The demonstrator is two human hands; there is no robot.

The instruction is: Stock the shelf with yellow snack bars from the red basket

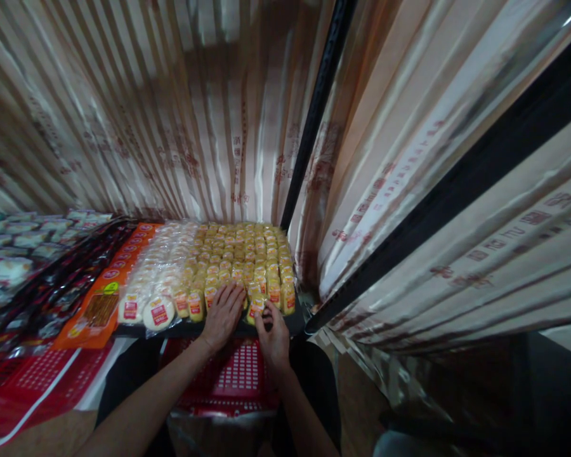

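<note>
A display shelf holds rows of small yellow wrapped snack packs (240, 254) with red labels, standing in dense lines. My left hand (223, 314) lies flat on the front row, fingers stretched out over the packs. My right hand (272, 333) is just to its right, fingers pinched round one yellow pack (257, 310) at the front edge. To the left lie clear-wrapped round white cakes (158, 312) with red labels.
Orange packets (99, 311) and dark packets (52, 285) lie further left, with pale packs (9, 270) beyond. A red plastic basket (233, 374) sits below the shelf edge. Striped plastic strip curtains (409, 178) and a black door frame (314, 120) rise behind and to the right.
</note>
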